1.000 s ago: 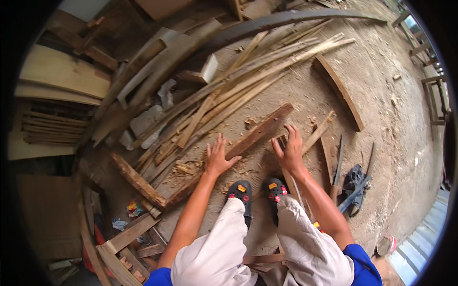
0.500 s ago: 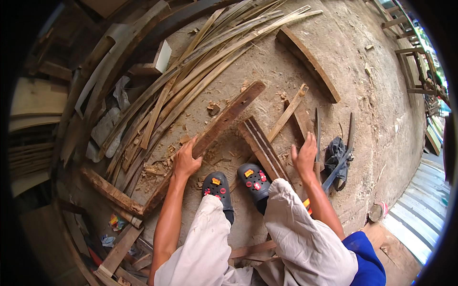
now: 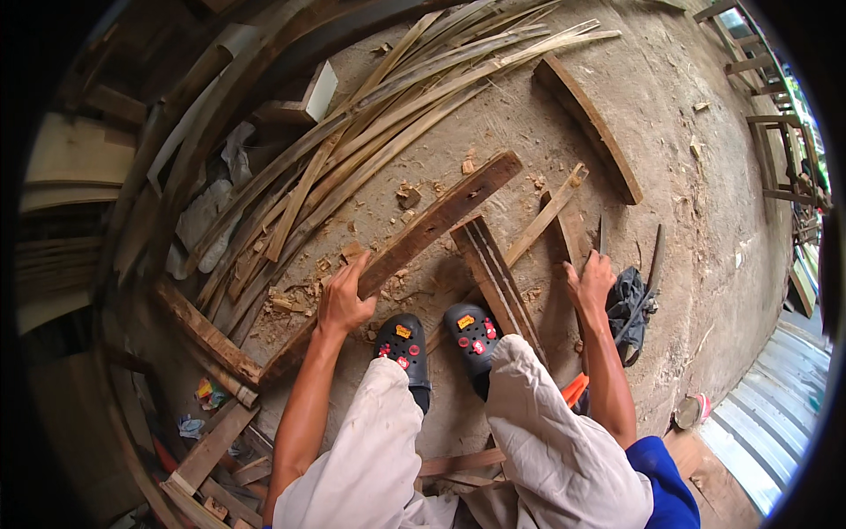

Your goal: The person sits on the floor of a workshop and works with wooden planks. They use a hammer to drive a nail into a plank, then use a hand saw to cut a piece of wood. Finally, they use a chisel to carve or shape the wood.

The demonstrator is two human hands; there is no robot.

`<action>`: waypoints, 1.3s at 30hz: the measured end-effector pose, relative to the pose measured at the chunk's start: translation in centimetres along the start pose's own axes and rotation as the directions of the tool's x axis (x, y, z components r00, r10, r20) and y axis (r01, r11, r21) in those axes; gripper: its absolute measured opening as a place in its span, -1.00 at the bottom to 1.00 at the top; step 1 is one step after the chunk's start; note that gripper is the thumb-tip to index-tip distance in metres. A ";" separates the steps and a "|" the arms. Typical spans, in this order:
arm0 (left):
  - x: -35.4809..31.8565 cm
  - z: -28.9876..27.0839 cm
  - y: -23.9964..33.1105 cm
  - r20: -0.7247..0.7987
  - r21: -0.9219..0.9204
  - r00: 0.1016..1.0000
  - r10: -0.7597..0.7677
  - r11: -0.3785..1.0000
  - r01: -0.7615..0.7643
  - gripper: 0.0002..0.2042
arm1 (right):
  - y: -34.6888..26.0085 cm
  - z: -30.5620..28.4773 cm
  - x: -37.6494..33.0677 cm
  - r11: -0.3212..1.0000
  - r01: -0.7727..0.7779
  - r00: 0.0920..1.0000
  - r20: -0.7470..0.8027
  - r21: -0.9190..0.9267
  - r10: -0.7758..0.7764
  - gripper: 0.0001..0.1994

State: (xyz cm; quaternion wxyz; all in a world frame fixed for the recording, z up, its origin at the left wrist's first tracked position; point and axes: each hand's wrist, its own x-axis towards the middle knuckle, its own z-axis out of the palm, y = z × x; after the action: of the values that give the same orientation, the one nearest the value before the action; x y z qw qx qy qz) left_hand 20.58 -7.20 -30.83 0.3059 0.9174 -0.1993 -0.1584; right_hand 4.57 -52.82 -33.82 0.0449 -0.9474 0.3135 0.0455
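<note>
Dusty floor (image 3: 687, 194), shavings (image 3: 284, 304) about. My left hand (image 3: 345, 300) grips the dark plank (image 3: 441, 216), which slants away rightward; my right hand (image 3: 592, 282), fingers curled, meets the blade (image 3: 603, 234), closure unclear.

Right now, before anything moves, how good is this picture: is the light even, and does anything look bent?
Uneven in the head view: the metal sheet at lower right glares pale, while the boards at far left sit dim; in that same view, the rim darkens to black and straight edges bow toward it; both hands look fairly sharp there.
</note>
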 end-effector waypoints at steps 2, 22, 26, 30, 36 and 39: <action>-0.2 -0.3 0.1 0.003 -0.010 1.000 0.002 1.000 -0.002 -0.27 | -0.1 -1.1 -0.5 1.000 0.002 1.000 -0.001 -0.014 -0.002 -0.35; -0.7 -1.0 0.7 -0.041 -0.009 0.996 0.083 0.997 -0.083 -0.33 | -1.9 -5.0 -0.8 0.965 0.163 0.979 -0.156 0.207 -0.131 -0.35; -0.8 -1.3 0.9 -0.044 -0.013 0.993 0.108 0.994 -0.109 -0.34 | -8.4 -7.3 6.4 0.913 0.325 0.935 -0.227 0.246 -0.272 -0.38; -0.7 -1.5 1.2 -0.049 -0.001 0.994 0.102 0.995 -0.102 -0.34 | -14.5 -6.3 12.4 0.887 0.437 0.892 -0.198 0.149 -0.407 -0.40; -0.5 -0.9 0.8 -0.046 0.021 0.995 0.087 0.996 -0.086 -0.34 | -14.7 -0.5 13.1 0.797 0.531 0.845 -0.103 0.287 -0.525 -0.35; -0.4 -0.2 0.2 -0.049 0.038 0.996 0.077 0.996 -0.076 -0.34 | -12.2 0.0 10.0 0.803 0.446 0.895 -0.218 0.395 -0.390 -0.44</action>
State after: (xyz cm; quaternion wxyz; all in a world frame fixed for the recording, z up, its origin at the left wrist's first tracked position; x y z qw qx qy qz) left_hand 20.32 -7.09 -30.44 0.3000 0.9182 -0.2294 -0.1197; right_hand 19.85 -48.91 -34.29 0.2444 -0.9596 0.1009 -0.0965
